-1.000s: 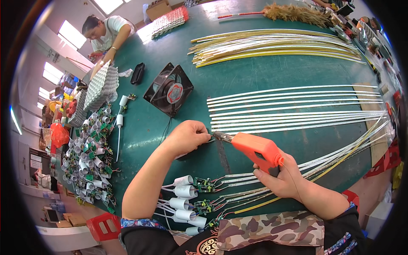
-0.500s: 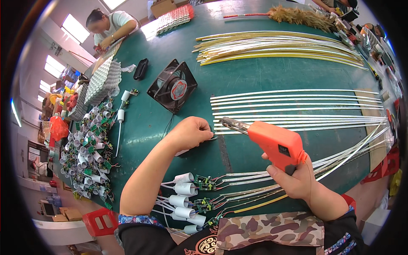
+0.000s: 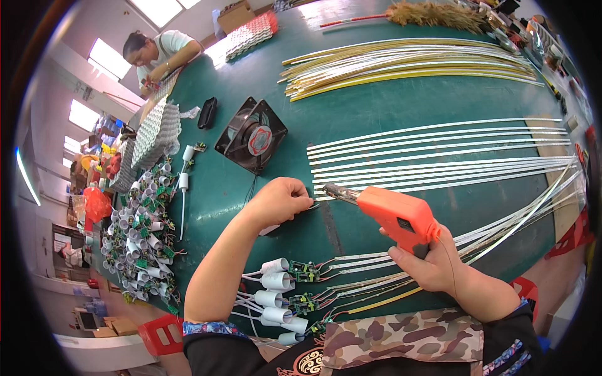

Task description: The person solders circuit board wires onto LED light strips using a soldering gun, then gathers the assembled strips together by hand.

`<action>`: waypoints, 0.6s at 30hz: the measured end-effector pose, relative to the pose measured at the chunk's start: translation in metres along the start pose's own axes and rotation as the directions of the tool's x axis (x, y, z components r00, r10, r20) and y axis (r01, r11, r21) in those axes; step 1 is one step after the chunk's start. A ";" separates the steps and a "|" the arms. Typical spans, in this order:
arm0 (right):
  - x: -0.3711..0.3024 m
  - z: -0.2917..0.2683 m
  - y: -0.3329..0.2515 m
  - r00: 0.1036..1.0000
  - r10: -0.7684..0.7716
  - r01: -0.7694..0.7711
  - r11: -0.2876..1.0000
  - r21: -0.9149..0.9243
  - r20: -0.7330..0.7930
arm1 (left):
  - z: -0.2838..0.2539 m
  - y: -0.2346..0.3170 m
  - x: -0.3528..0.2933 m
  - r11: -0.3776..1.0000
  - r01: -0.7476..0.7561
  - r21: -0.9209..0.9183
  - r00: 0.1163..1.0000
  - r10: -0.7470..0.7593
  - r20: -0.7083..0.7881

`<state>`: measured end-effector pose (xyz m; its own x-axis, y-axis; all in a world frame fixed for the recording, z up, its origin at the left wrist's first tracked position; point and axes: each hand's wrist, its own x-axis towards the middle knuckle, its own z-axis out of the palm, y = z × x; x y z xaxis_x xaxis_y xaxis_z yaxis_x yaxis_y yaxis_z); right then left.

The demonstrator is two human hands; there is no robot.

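Orange gun (image 3: 396,216) is gripped in the right hand (image 3: 433,260); the left hand (image 3: 282,202), fingers narrowed, pinches a wire (image 3: 316,205).

on the table (image 3: 376,108), a fan (image 3: 252,136) is set between a socket heap (image 3: 139,237) by the left edge and strips (image 3: 439,168) laid toward the right edge.

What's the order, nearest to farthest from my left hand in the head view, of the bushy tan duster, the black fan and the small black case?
From your left hand:
1. Black fan: just beyond, slightly left.
2. Small black case: farther up, left of the fan.
3. Bushy tan duster: far side, upper right.
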<state>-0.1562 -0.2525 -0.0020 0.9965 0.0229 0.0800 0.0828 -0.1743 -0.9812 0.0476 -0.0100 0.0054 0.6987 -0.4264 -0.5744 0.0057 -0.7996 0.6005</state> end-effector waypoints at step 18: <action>-0.001 0.000 0.015 0.988 -0.144 0.145 0.989 0.010 -0.062 | 0.004 -0.004 -0.020 0.733 -0.438 0.521 0.863 0.504 0.016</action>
<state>-0.1555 -0.2554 -0.0172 0.9729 -0.0129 0.2311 0.2262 -0.1589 -0.9610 0.0307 0.0003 0.0128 0.5947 -0.7782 -0.2019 -0.6742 -0.6195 0.4020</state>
